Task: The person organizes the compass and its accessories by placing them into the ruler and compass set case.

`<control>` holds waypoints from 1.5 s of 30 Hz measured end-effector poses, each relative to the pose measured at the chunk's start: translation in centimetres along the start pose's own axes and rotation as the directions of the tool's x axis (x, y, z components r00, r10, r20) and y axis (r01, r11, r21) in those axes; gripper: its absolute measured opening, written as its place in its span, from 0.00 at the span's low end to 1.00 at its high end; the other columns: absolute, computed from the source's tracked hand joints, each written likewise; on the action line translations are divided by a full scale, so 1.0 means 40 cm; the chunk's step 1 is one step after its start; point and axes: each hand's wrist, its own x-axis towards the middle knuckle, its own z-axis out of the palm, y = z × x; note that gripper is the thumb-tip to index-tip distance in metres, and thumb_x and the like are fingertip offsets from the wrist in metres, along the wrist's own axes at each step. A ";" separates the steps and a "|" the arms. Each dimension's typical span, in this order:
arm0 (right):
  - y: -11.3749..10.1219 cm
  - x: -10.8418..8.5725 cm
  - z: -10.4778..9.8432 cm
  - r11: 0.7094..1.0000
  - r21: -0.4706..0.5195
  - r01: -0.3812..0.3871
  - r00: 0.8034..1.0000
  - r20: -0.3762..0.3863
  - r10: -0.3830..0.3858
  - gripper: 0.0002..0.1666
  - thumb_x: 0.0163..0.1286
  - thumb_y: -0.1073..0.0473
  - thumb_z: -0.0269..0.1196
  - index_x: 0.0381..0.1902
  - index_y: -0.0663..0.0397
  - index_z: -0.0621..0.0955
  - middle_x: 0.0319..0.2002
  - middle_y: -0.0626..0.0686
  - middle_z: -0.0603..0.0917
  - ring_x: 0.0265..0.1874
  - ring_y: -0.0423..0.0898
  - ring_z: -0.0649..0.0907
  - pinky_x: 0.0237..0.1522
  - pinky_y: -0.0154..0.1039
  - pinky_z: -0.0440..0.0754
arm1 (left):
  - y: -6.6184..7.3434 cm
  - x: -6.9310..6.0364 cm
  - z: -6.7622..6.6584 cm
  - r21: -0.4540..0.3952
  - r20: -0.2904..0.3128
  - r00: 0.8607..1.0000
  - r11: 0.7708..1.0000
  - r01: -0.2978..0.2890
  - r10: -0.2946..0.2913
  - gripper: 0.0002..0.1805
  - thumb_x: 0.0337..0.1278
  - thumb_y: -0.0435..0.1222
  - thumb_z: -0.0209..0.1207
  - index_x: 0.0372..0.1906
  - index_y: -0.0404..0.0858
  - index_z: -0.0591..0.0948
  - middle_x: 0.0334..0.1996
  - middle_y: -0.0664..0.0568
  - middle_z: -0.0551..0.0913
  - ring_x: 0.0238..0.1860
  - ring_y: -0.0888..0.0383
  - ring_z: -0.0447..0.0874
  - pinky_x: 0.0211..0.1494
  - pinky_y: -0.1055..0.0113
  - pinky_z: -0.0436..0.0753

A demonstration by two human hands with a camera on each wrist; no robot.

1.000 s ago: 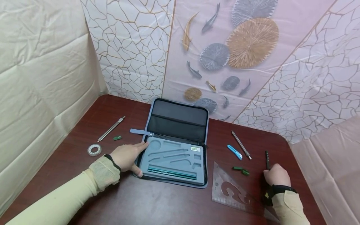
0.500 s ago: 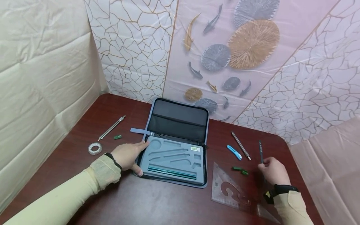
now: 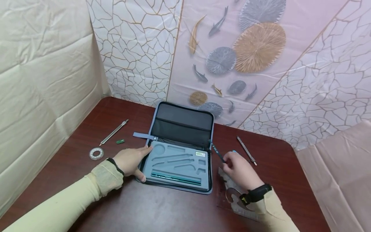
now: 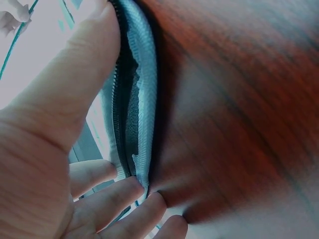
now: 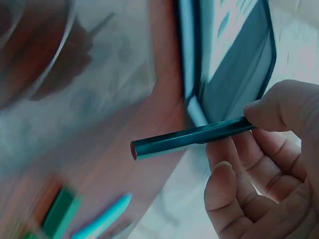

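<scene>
The right hand pinches a dark pencil between thumb and fingers, near the right edge of the open zip case. The left hand lies with fingers spread at the case's left edge, thumb on its near corner. Teal pencils fill one slot. The reddish-brown tabletop also bears a clear plastic triangle; patterned cloth hangs behind.
</scene>
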 end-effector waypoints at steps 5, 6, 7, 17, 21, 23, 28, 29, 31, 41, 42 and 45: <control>-0.083 0.010 0.036 0.997 -0.006 0.075 0.995 0.061 -0.074 0.06 0.65 0.62 0.64 0.35 0.47 0.76 0.29 0.44 0.73 0.26 0.40 0.73 0.27 0.37 0.73 | -0.003 0.000 0.001 -0.007 -0.002 1.000 1.000 -0.008 0.008 0.63 0.27 0.56 0.78 0.73 0.36 0.61 0.70 0.40 0.64 0.61 0.44 0.74 0.50 0.51 0.79; -0.096 0.012 0.040 0.996 -0.005 0.090 0.994 0.070 -0.089 0.07 0.65 0.62 0.64 0.35 0.47 0.76 0.29 0.44 0.73 0.26 0.40 0.73 0.27 0.36 0.73 | -0.004 0.000 0.001 -0.007 -0.003 1.000 1.000 -0.009 0.009 0.63 0.27 0.56 0.78 0.73 0.36 0.61 0.70 0.39 0.64 0.61 0.43 0.74 0.50 0.51 0.78; -0.107 0.013 0.043 0.995 -0.003 0.102 0.992 0.078 -0.101 0.07 0.65 0.62 0.65 0.35 0.46 0.76 0.29 0.43 0.73 0.27 0.40 0.73 0.28 0.36 0.74 | -0.004 -0.001 0.001 -0.007 -0.003 1.000 1.000 -0.011 0.011 0.63 0.27 0.56 0.78 0.73 0.36 0.61 0.70 0.39 0.64 0.61 0.43 0.74 0.50 0.51 0.79; -0.162 0.013 0.079 0.976 0.042 0.215 0.974 0.060 -0.218 0.07 0.66 0.61 0.65 0.39 0.43 0.79 0.33 0.38 0.76 0.30 0.34 0.75 0.33 0.34 0.77 | -0.008 -0.001 0.002 -0.012 -0.012 1.000 1.000 -0.016 0.016 0.63 0.28 0.56 0.78 0.73 0.36 0.61 0.70 0.39 0.64 0.61 0.43 0.73 0.52 0.50 0.78; -0.174 0.016 0.102 0.941 0.035 0.335 0.939 0.064 -0.337 0.07 0.67 0.61 0.65 0.41 0.43 0.81 0.37 0.38 0.78 0.34 0.33 0.76 0.38 0.35 0.79 | -0.007 -0.001 0.001 -0.018 -0.011 1.000 1.000 -0.012 0.011 0.63 0.28 0.55 0.78 0.73 0.36 0.61 0.70 0.40 0.64 0.62 0.43 0.72 0.53 0.49 0.77; -0.178 0.018 0.113 0.927 0.014 0.374 0.925 0.071 -0.374 0.07 0.67 0.61 0.64 0.41 0.42 0.81 0.37 0.39 0.79 0.35 0.33 0.76 0.39 0.35 0.79 | -0.007 0.000 0.003 -0.019 -0.007 1.000 1.000 -0.007 0.007 0.63 0.28 0.55 0.78 0.73 0.36 0.61 0.70 0.40 0.64 0.62 0.43 0.72 0.54 0.48 0.76; -0.192 0.023 0.138 0.906 -0.022 0.422 0.903 0.103 -0.418 0.05 0.69 0.59 0.62 0.42 0.43 0.82 0.37 0.41 0.80 0.36 0.34 0.77 0.39 0.36 0.80 | -0.010 0.002 0.009 -0.017 -0.011 1.000 1.000 -0.009 0.009 0.63 0.27 0.56 0.78 0.73 0.36 0.61 0.70 0.41 0.64 0.62 0.43 0.72 0.53 0.48 0.77; -0.195 0.024 0.141 0.903 -0.023 0.428 0.899 0.108 -0.424 0.06 0.69 0.59 0.62 0.42 0.42 0.82 0.38 0.41 0.80 0.36 0.34 0.77 0.39 0.36 0.80 | -0.010 0.002 0.010 -0.018 -0.013 1.000 1.000 -0.009 0.009 0.63 0.27 0.56 0.78 0.73 0.36 0.61 0.70 0.41 0.64 0.62 0.43 0.72 0.53 0.48 0.77; -0.199 0.026 0.148 0.894 -0.023 0.447 0.889 0.115 -0.442 0.05 0.70 0.59 0.62 0.42 0.43 0.82 0.38 0.41 0.80 0.37 0.35 0.78 0.40 0.36 0.80 | -0.012 0.002 0.011 -0.018 -0.018 1.000 1.000 -0.011 0.010 0.64 0.26 0.56 0.78 0.73 0.36 0.61 0.70 0.40 0.64 0.62 0.43 0.72 0.53 0.49 0.77; -0.207 0.029 0.165 0.852 -0.014 0.523 0.848 0.108 -0.519 0.06 0.69 0.58 0.63 0.42 0.43 0.85 0.35 0.41 0.80 0.36 0.35 0.78 0.39 0.34 0.79 | -0.013 0.004 0.012 -0.013 -0.021 1.000 1.000 -0.014 0.014 0.63 0.27 0.56 0.78 0.74 0.37 0.61 0.70 0.41 0.64 0.62 0.44 0.72 0.53 0.48 0.77; -0.208 0.029 0.168 0.849 -0.018 0.528 0.846 0.100 -0.524 0.06 0.69 0.59 0.64 0.41 0.43 0.86 0.35 0.41 0.80 0.36 0.35 0.78 0.39 0.33 0.79 | -0.013 0.004 0.011 -0.013 -0.021 1.000 1.000 -0.015 0.014 0.63 0.27 0.56 0.78 0.74 0.37 0.61 0.70 0.41 0.64 0.62 0.44 0.72 0.53 0.48 0.77; -0.210 0.029 0.178 0.840 -0.022 0.543 0.838 0.075 -0.540 0.06 0.68 0.59 0.64 0.40 0.44 0.86 0.34 0.41 0.79 0.35 0.35 0.78 0.38 0.33 0.78 | -0.012 0.002 0.011 -0.013 -0.023 1.000 1.000 -0.017 0.017 0.64 0.27 0.56 0.78 0.74 0.37 0.60 0.70 0.40 0.64 0.62 0.43 0.73 0.52 0.49 0.77</control>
